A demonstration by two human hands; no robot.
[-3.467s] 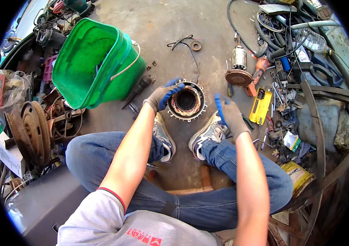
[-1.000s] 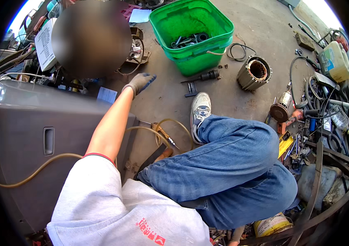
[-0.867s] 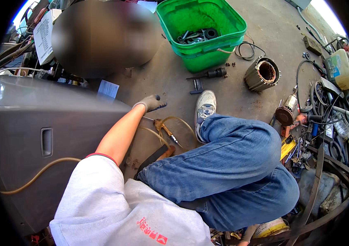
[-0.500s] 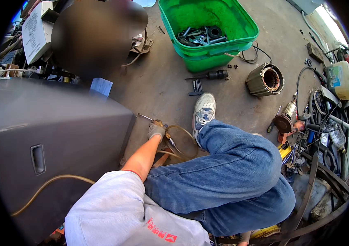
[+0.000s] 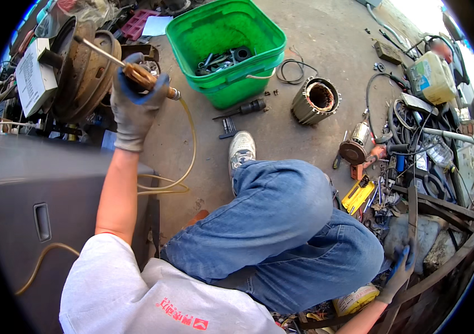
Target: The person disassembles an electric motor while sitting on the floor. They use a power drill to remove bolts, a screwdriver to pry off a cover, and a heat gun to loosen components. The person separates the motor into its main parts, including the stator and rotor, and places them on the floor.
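Observation:
Raised at the left, my gloved left hand [image 5: 136,111] is wrapped round an air blow gun [image 5: 143,77] with a brown body and a long thin metal nozzle pointing up and left. A yellowish translucent hose [image 5: 191,142] hangs from its fitting and loops down beside the dark grey cabinet [image 5: 11,189]. Low on the right, my gloved right hand [image 5: 398,275] has its fingers stretched out against a long flat metal bar [image 5: 412,220]. Whether it carries any weight there, I cannot tell. My bent legs in blue jeans [image 5: 259,211] lie between the hands.
Ahead stands a green bucket [image 5: 226,86] with tools and metal parts inside. A hollow motor stator [image 5: 315,103], a rotor [image 5: 359,136], a power tool [image 5: 248,107] and a yellow bit case [image 5: 358,195] lie on the floor. Rusty wheel rims [image 5: 89,69] stand far left; cluttered parts and cables fill the right.
My left hand has lifted the air blow gun from near the floor up and to the left, drawing the hose along. My right hand has come into fuller view by the metal bar.

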